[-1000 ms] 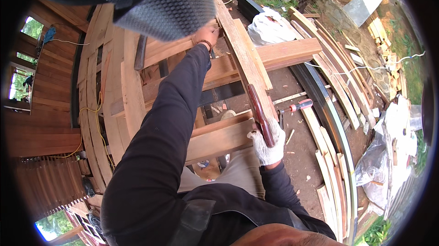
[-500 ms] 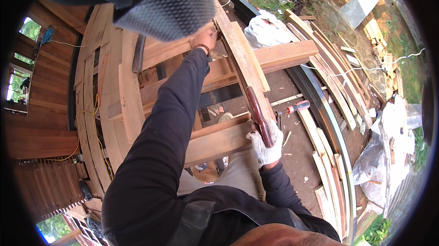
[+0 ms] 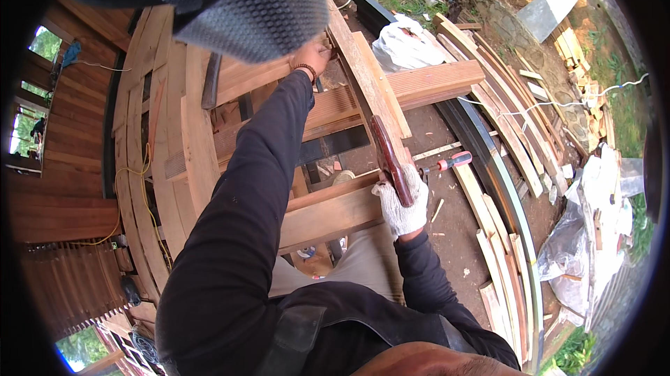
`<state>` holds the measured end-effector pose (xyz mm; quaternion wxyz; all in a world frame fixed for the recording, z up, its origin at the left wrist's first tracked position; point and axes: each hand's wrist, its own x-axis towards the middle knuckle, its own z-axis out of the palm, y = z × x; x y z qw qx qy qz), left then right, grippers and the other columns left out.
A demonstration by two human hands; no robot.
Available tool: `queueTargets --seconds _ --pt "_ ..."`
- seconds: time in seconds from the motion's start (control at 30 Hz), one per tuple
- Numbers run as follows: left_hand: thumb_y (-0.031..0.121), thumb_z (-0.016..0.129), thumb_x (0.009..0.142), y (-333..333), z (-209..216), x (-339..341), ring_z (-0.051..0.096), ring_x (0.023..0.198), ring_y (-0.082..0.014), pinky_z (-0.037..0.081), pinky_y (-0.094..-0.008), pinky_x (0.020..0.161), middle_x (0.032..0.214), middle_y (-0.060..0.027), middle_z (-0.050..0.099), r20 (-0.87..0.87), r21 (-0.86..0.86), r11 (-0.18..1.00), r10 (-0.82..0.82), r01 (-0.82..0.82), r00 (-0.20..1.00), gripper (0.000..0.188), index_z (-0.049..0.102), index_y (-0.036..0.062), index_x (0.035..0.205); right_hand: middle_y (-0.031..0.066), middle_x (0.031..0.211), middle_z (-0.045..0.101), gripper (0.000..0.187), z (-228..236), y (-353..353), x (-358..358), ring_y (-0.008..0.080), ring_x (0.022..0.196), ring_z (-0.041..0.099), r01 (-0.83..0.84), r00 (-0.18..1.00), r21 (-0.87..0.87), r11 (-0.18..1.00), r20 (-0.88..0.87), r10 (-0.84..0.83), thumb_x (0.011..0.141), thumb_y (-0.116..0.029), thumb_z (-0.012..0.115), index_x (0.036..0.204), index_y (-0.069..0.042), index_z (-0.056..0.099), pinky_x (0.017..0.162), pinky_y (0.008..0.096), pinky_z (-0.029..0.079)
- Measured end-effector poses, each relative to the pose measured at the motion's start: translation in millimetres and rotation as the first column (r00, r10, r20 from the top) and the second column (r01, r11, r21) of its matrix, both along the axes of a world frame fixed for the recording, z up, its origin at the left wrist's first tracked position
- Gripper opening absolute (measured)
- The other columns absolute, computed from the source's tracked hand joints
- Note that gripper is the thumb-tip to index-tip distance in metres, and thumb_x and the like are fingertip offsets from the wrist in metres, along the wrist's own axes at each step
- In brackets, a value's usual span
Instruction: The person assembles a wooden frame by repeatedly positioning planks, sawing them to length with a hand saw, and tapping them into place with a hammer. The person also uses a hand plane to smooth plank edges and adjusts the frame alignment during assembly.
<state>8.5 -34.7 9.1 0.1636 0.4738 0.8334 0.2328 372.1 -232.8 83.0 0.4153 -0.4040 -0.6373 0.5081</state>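
My right hand [image 3: 403, 205], in a white knit glove, is closed round the lower end of a glossy dark red-brown wooden piece [image 3: 391, 159]. That piece lies along the near end of a long plank [image 3: 357, 72], which slants away from me across other timbers. My left hand [image 3: 312, 57], bare with a beaded bracelet [image 3: 305, 69], is stretched far forward beside the plank's left edge. Its fingers look curled, but a grey textured pad [image 3: 258, 13] hides part of them, and what they grip cannot be made out. A clamp with a red-and-black handle [image 3: 455, 160] sits right of the glove.
A grooved beam [image 3: 436, 84] crosses beneath the plank, and a wide board [image 3: 331, 219] lies near my legs. Long strips and a dark metal beam [image 3: 485, 156] run along the right. A white sack [image 3: 408, 44] and plastic sheeting [image 3: 576, 243] lie beyond. Yellow cord [image 3: 148, 159] trails at left.
My right hand and the red-brown piece have slid a little forward and to the left along the plank. My left hand has hardly moved.
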Motion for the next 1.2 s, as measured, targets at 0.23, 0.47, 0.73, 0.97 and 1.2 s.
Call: queueTargets --seconds 0.23,0.47,0.73,0.97,1.2 --pt "0.052 0.064 0.097 0.1 1.4 5.9 0.073 0.110 -0.0316 0.049 -0.0427 0.102 0.109 -0.0130 0.079 0.002 0.034 0.999 0.011 -0.011 1.000 0.040 0.079 0.0215 0.118 0.0086 0.091 0.074 0.030 -7.2 -0.8 8.6 0.0172 0.081 0.072 -0.002 1.000 -0.032 0.999 0.006 0.002 0.088 -0.009 0.079 0.114 0.003 0.069 0.072 0.0311 0.058" --pt "0.051 0.064 0.097 0.8 1.9 9.1 0.073 0.108 -0.0322 0.051 -0.0455 0.099 0.109 -0.0132 0.079 -0.104 0.037 0.999 0.025 -0.021 0.994 0.040 0.079 0.0209 0.118 0.0073 0.089 0.075 0.030 8.2 -28.2 29.7 0.0138 0.084 0.075 0.011 0.996 -0.005 1.000 0.091 -0.010 0.086 -0.006 0.082 0.111 0.002 0.067 0.074 0.0297 0.062" --pt "0.050 0.063 0.098 3.0 -7.4 -0.6 0.074 0.107 -0.0316 0.053 -0.0407 0.096 0.108 -0.0134 0.079 -0.013 0.032 0.999 0.015 -0.015 1.000 0.041 0.078 0.0182 0.119 0.0094 0.088 0.073 0.024 -11.1 -11.1 8.6 0.0205 0.082 0.074 0.011 0.999 -0.053 0.999 -0.037 -0.013 0.085 -0.008 0.080 0.104 0.001 0.069 0.071 0.0325 0.059" --pt "0.053 0.062 0.098 -0.4 -1.2 9.8 0.071 0.115 -0.0306 0.044 -0.0506 0.106 0.115 -0.0095 0.079 -0.039 0.011 1.000 0.002 -0.002 0.999 0.040 0.078 0.0238 0.120 0.0075 0.088 0.076 0.028 -16.8 -4.9 13.2 0.0153 0.085 0.074 -0.028 0.994 0.113 0.993 0.110 0.015 0.089 -0.009 0.079 0.112 0.003 0.068 0.073 0.0298 0.059" --pt "0.055 0.061 0.098 -0.4 6.4 12.4 0.070 0.116 -0.0312 0.042 -0.0522 0.108 0.115 -0.0103 0.078 -0.076 0.003 1.000 0.021 -0.021 0.997 0.040 0.078 0.0260 0.120 0.0077 0.097 0.074 0.028 6.5 -25.3 30.3 0.0150 0.085 0.073 -0.007 0.999 -0.108 0.994 0.047 0.012 0.088 -0.005 0.079 0.112 0.002 0.068 0.076 0.0309 0.061"
